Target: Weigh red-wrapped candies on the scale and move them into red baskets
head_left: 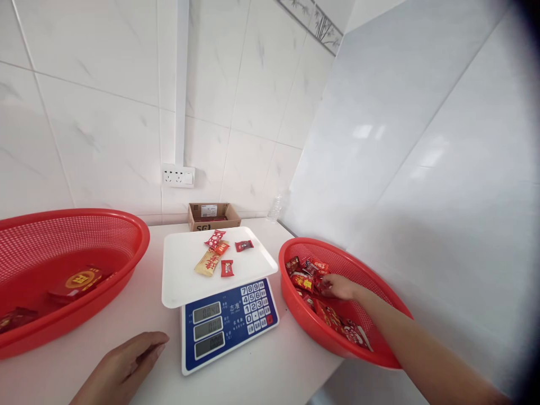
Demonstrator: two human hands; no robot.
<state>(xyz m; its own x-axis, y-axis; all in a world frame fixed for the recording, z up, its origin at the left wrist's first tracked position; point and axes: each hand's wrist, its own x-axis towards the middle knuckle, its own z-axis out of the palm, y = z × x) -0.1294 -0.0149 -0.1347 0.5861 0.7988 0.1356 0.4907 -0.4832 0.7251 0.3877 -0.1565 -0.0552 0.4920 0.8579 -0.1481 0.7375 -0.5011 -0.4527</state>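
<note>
A blue-faced digital scale point(230, 323) stands in the middle of the white counter. Its white weighing tray point(185, 275) carries several wrapped candies point(219, 256). My right hand point(340, 287) reaches into the red basket point(379, 281) on the right, with its fingers curled among the red candy packets point(310, 275) there. Whether it grips one is hidden. My left hand point(126, 363) lies flat on the counter in front of the scale's left corner, fingers stretched out, holding nothing.
A large red oval basket point(105, 225) with a few red packets sits at the left. A small cardboard box point(213, 215) stands against the tiled back wall under a power socket point(178, 176). A clear bottle point(276, 207) is in the corner. A white wall closes the right side.
</note>
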